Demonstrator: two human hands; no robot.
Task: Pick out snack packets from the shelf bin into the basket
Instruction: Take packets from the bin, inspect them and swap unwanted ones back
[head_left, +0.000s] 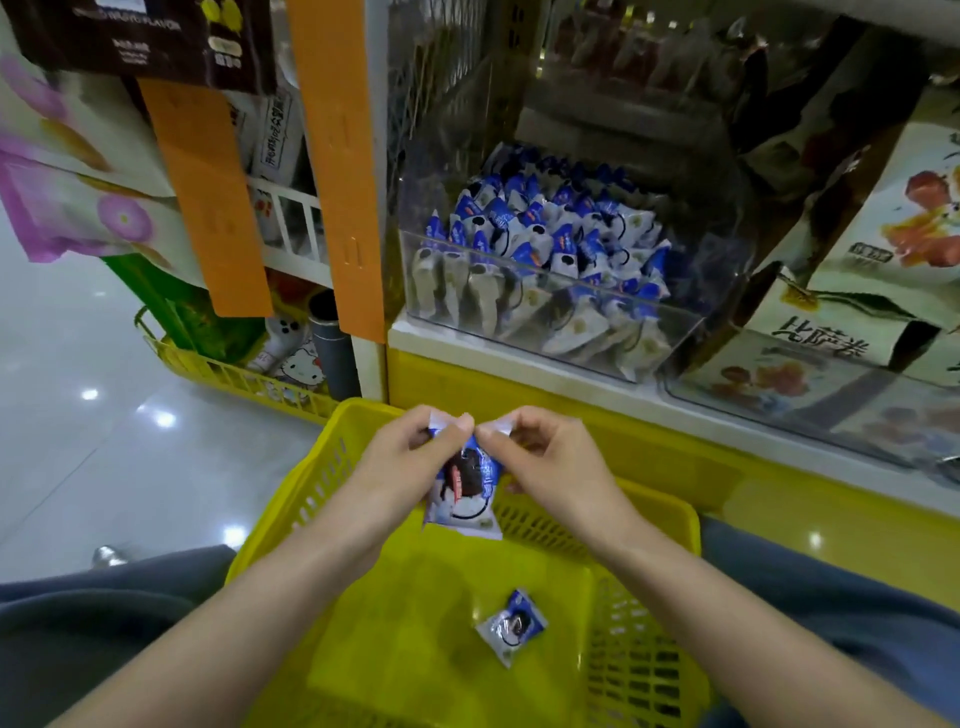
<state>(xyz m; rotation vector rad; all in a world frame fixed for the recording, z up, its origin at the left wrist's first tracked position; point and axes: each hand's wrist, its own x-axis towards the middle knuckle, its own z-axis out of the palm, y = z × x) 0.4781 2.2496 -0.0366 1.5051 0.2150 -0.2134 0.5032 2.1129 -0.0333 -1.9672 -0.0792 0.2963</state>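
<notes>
- Blue-and-white foil snack packet with a dark cookie print (466, 491) — held up over the far end of the yellow slotted plastic basket (405, 613), hanging from its top edge, clear of the basket floor.
- Left hand (410, 454): fingers and thumb curled, pinching the packet's top-left corner.
- Right hand (545, 457): curled the same way, pinching the top-right corner. The 2 thumbs nearly meet at the middle of the top seal.
- 1 smaller-looking blue-and-white packet (511, 626) lies flat on the basket floor near the right wall, well apart from the held one.
- Basket sits low in front of the person, between the 2 forearms, its far rim against the yellow shelf base (519, 395).
- Clear plastic shelf bin (441, 291) on the ledge just above and beyond the basket — full of matching blue-and-white packets (545, 234), many standing on edge.
- Right of the bin: printed cardboard cartons with fruit pictures (883, 234).
- Left of the bin: 2 orange card strips (337, 156) hanging down the shelf front.
- Further left: a 2nd yellow slotted basket (234, 374) of mixed goods on the glossy grey floor (78, 415).
</notes>
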